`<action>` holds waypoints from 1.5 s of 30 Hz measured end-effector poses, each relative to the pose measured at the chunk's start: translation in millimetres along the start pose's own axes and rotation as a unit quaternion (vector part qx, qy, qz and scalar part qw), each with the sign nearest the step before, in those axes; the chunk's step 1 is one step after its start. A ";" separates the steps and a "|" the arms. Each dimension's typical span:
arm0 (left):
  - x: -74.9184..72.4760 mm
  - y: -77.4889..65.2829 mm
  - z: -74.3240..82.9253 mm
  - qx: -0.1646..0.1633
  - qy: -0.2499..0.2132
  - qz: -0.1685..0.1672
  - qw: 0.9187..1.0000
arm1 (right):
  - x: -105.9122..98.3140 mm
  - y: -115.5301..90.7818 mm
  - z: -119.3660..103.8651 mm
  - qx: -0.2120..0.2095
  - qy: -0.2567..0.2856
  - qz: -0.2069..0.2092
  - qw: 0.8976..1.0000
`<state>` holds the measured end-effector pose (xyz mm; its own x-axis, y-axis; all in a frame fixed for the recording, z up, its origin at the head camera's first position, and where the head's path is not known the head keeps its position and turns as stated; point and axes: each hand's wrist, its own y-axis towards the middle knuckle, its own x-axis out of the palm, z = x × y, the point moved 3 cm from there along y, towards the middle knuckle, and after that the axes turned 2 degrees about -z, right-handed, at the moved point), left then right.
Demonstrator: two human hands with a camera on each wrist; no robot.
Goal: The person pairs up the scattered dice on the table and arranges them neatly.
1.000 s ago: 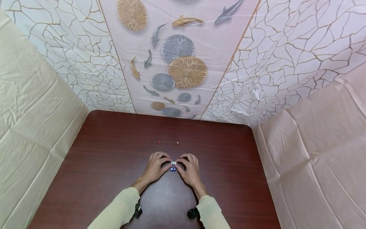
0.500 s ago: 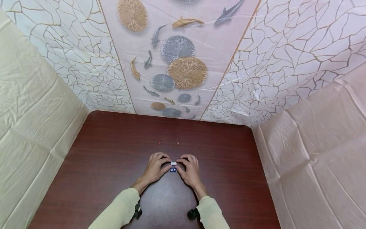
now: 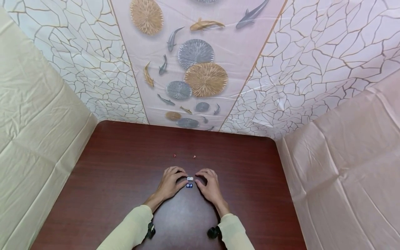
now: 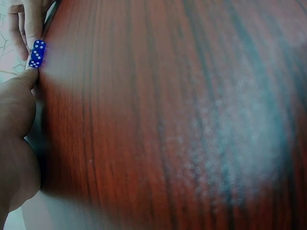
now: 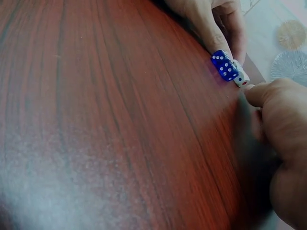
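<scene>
Two white dice (image 3: 190,178) sit side by side on the table, with two blue dice (image 3: 189,185) in a matching pair just nearer the body. My left hand (image 3: 168,183) rests at their left, thumb and index fingertips right at the white pair's side. In the right wrist view its thumb ends against the blue dice (image 5: 224,65), with a white die (image 5: 242,79) showing behind them. At the right, my right hand (image 3: 210,185) has its thumb and index finger slightly apart, a small gap from the dice. The left wrist view shows the blue dice (image 4: 37,53) between both hands.
Two small red dice lie farther back, a left one (image 3: 174,156) and a right one (image 3: 194,157). The dark reddish-brown table (image 3: 125,156) ends at a patterned cloth wall (image 3: 200,86). Beige cloth (image 3: 340,173) hangs along both sides.
My right hand has drawn back slightly to the right, away from the dice. The left hand and all the dice stay where they were.
</scene>
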<state>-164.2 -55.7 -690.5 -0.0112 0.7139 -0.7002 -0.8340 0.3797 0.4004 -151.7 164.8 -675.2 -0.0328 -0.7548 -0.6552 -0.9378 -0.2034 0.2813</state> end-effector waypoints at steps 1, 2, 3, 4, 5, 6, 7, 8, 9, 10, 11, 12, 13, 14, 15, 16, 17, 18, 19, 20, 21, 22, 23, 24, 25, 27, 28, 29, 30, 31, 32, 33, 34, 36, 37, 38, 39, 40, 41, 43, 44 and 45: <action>0.1 -0.2 -0.4 0.002 0.001 0.002 1.000 | -0.2 0.9 0.7 0.003 0.003 0.006 1.000; 0.1 -0.5 -0.7 0.004 0.002 0.003 1.000 | -0.2 1.9 1.0 0.004 0.001 0.013 1.000; 0.1 -0.6 -0.8 0.005 0.001 0.004 1.000 | -0.2 3.2 1.3 0.006 0.000 0.019 1.000; 0.1 -0.8 -0.9 0.005 0.001 0.004 1.000 | -0.3 4.8 1.8 0.009 0.002 0.022 1.000; 0.2 -0.8 -0.9 0.005 -0.001 0.003 1.000 | -0.3 6.6 1.9 0.011 0.000 0.027 1.000; 0.2 -0.9 -1.0 0.003 -0.004 0.000 1.000 | -0.5 8.6 2.2 0.016 -0.001 0.030 0.999; 0.3 -0.7 -1.0 -0.001 -0.008 -0.003 1.000 | -0.7 10.8 2.5 0.019 -0.003 0.034 0.999; 0.4 -0.6 -1.0 -0.004 -0.011 -0.006 1.000 | -1.0 13.3 2.9 0.020 -0.008 0.039 0.999; 0.4 -0.5 -1.1 -0.008 -0.014 -0.009 1.000 | -1.6 16.1 3.5 0.023 -0.007 0.042 0.999; 0.4 -0.4 -1.1 -0.012 -0.016 -0.013 1.000 | -2.4 19.0 4.0 0.025 -0.008 0.047 0.999; 0.4 -0.2 -1.2 -0.016 -0.017 -0.016 1.000 | -3.1 22.0 4.7 0.027 -0.009 0.051 0.998; 0.1 0.0 -1.1 -0.019 -0.018 -0.019 0.999 | -4.0 24.9 5.3 0.029 -0.011 0.055 0.998; -0.2 0.1 -1.0 -0.020 -0.018 -0.020 0.999 | -4.7 28.1 6.3 0.029 -0.013 0.057 0.998; -0.5 0.3 -0.9 -0.021 -0.017 -0.021 0.999 | -5.4 31.2 7.4 0.031 -0.015 0.059 0.998; -0.9 0.4 -0.8 -0.022 -0.017 -0.022 0.999 | -6.0 34.4 8.4 0.033 -0.017 0.057 0.998; -1.1 0.4 -0.9 -0.022 -0.015 -0.022 0.999 | -6.4 37.4 9.5 0.035 -0.022 0.056 0.998; -1.2 0.4 -0.9 -0.021 -0.013 -0.021 0.999 | -6.5 40.4 10.5 0.037 -0.027 0.055 0.997; -1.4 0.5 -0.8 -0.021 -0.011 -0.021 0.999 | -6.5 43.3 11.9 0.041 -0.033 0.051 0.997; -1.4 0.6 -1.0 -0.021 -0.010 -0.021 1.000 | -6.4 46.2 12.9 0.045 -0.035 0.047 0.997; -1.4 0.7 -1.3 -0.022 -0.009 -0.023 0.999 | -6.3 48.9 13.6 0.048 -0.038 0.044 0.997; -1.3 0.7 -1.6 -0.023 -0.008 -0.024 0.999 | -6.1 51.2 14.3 0.046 -0.039 0.045 0.997; -1.1 0.7 -1.8 -0.024 -0.009 -0.026 0.999 | -4.0 53.3 17.7 0.044 -0.035 0.047 0.997; -0.9 0.8 -2.0 -0.024 -0.009 -0.026 0.999 | -1.6 55.5 21.6 0.040 -0.034 0.051 0.997; -0.7 0.7 -2.3 -0.024 -0.010 -0.026 0.999 | 0.8 57.7 24.8 0.038 -0.029 0.053 0.997; -0.3 0.4 -2.8 -0.023 -0.012 -0.024 0.999 | 3.3 59.7 27.6 0.034 -0.024 0.058 0.997; 0.5 -0.1 -3.6 -0.017 -0.013 -0.016 1.000 | 7.9 63.6 32.7 0.026 -0.023 0.067 0.997; 1.0 -0.4 -4.0 -0.013 -0.013 -0.011 1.000 | 10.3 65.7 34.7 0.031 -0.020 0.066 0.997; 1.7 -0.8 -4.7 -0.010 -0.014 -0.007 1.000 | 10.9 67.8 33.6 0.035 -0.024 0.065 0.997; 2.1 -1.3 -5.6 -0.008 -0.016 -0.005 1.000 | 10.9 69.8 30.7 0.040 -0.024 0.063 0.997; 2.8 -1.7 -6.3 -0.008 -0.017 -0.004 1.000 | 11.1 71.7 29.1 0.046 -0.028 0.061 0.997; 3.6 -2.0 -6.9 -0.008 -0.017 -0.004 1.000 | 10.8 73.6 26.5 0.051 -0.034 0.058 0.996; 4.3 -2.2 -7.5 -0.009 -0.017 -0.005 1.000 | 10.5 75.4 23.4 0.058 -0.040 0.054 0.996; 4.8 -2.6 -7.8 -0.010 -0.016 -0.005 1.000 | 10.8 77.2 21.7 0.067 -0.042 0.050 0.996; 4.8 -2.8 -7.5 -0.010 -0.015 -0.006 1.000 | 11.0 80.4 17.8 0.080 -0.059 0.040 0.994; 4.6 -2.8 -7.1 -0.010 -0.013 -0.005 1.000 | 11.7 81.6 16.9 0.090 -0.065 0.034 0.993; 4.0 -2.5 -6.3 -0.010 -0.012 -0.005 1.000 | 12.1 82.6 15.7 0.096 -0.071 0.030 0.992; 3.3 -2.3 -5.5 -0.010 -0.012 -0.005 1.000 | 12.7 83.4 14.9 0.104 -0.074 0.025 0.991; 2.5 -2.0 -4.7 -0.011 -0.011 -0.006 1.000 | 13.3 84.0 14.4 0.110 -0.077 0.023 0.991; 1.6 -1.6 -3.9 -0.011 -0.011 -0.007 1.000 | 14.0 84.4 14.0 0.114 -0.079 0.022 0.990; 0.2 -0.9 -2.8 -0.016 -0.013 -0.012 1.000 | 15.2 84.8 13.0 0.120 -0.080 0.024 0.989; -0.6 -0.5 -2.2 -0.018 -0.011 -0.014 1.000 | 15.7 84.8 12.4 0.121 -0.081 0.026 0.989; -1.0 -0.4 -2.0 -0.021 -0.011 -0.018 1.000 | 16.3 84.7 11.8 0.122 -0.081 0.028 0.989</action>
<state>-165.0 -57.7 -691.1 0.0309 0.7134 -0.7001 -0.8561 0.3803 0.3498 -235.7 142.7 -670.4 -0.1227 -0.6466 -0.7529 -0.9878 0.0066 0.1553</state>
